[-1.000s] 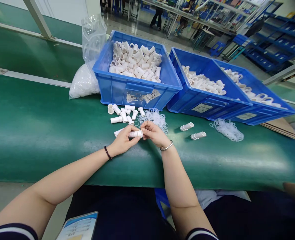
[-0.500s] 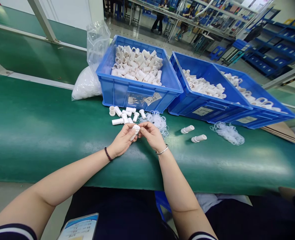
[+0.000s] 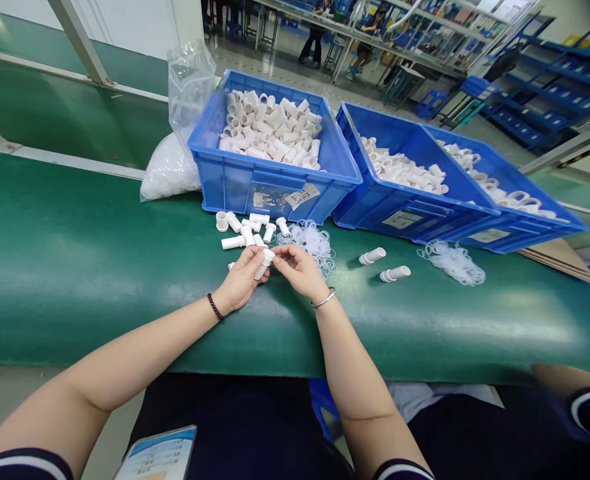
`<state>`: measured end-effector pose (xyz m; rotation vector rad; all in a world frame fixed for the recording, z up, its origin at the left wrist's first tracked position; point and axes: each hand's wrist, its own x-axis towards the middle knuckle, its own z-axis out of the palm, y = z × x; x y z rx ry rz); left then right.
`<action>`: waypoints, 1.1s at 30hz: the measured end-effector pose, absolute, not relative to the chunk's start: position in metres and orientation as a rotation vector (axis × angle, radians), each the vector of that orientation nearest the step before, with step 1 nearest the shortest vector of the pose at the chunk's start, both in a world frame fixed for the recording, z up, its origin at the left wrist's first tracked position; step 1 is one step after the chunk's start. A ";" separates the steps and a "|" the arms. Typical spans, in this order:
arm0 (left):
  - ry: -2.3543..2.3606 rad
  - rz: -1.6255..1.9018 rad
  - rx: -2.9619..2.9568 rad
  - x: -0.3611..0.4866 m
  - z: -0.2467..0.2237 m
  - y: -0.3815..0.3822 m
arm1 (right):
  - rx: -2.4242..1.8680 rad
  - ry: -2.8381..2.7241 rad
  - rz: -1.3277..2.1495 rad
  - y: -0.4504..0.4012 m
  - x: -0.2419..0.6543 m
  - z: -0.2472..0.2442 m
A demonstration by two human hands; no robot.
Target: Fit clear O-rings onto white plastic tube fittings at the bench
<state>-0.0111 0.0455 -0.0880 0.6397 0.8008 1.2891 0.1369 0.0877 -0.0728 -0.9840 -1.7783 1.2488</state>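
Observation:
A white pipe fitting [image 3: 263,264] is held in my left hand [image 3: 239,280], its flanged end up and tilted. My right hand [image 3: 301,270] is beside it, thumb and index finger bent close to the flanged end; whether they pinch a ring is too small to make out. Just beyond my hands, several white fittings [image 3: 233,243] lie on the green table [image 3: 125,267]. A pile of clear rings [image 3: 311,243] sits behind my right hand. Two fittings [image 3: 395,273] lie apart to the right.
Blue bins [image 3: 279,183] full of white fittings line the back of the table. A clear plastic bag [image 3: 172,167] stands left of them. Another ring pile [image 3: 453,263] lies at the right. A person's arm [image 3: 569,380] shows at the lower right.
The fitting in my left hand has shifted slightly left and stands more upright. My right fingers have parted a little from it. The neighbouring person's arm has moved left.

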 end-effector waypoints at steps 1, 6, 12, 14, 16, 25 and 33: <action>0.821 1.298 0.657 -0.011 -0.089 0.046 | -0.994 -1.763 1.255 0.087 0.136 -0.073; 0.877 1.322 0.790 -0.009 -0.096 0.046 | -1.012 -1.722 1.283 0.087 0.133 -0.073; 0.841 1.295 0.760 -0.010 -0.094 0.045 | -1.021 -1.704 1.316 0.086 0.135 -0.070; 0.813 1.278 0.729 -0.010 -0.091 0.044 | -1.017 -1.702 1.327 0.086 0.136 -0.071; 0.800 1.276 0.722 -0.010 -0.089 0.043 | -1.016 -1.699 1.312 0.086 0.135 -0.072; 0.653 1.229 0.586 -0.013 -0.090 0.046 | -0.915 -1.528 1.532 0.089 0.137 -0.074; 0.576 1.200 0.536 -0.014 -0.086 0.046 | -0.945 -1.339 1.665 0.085 0.133 -0.068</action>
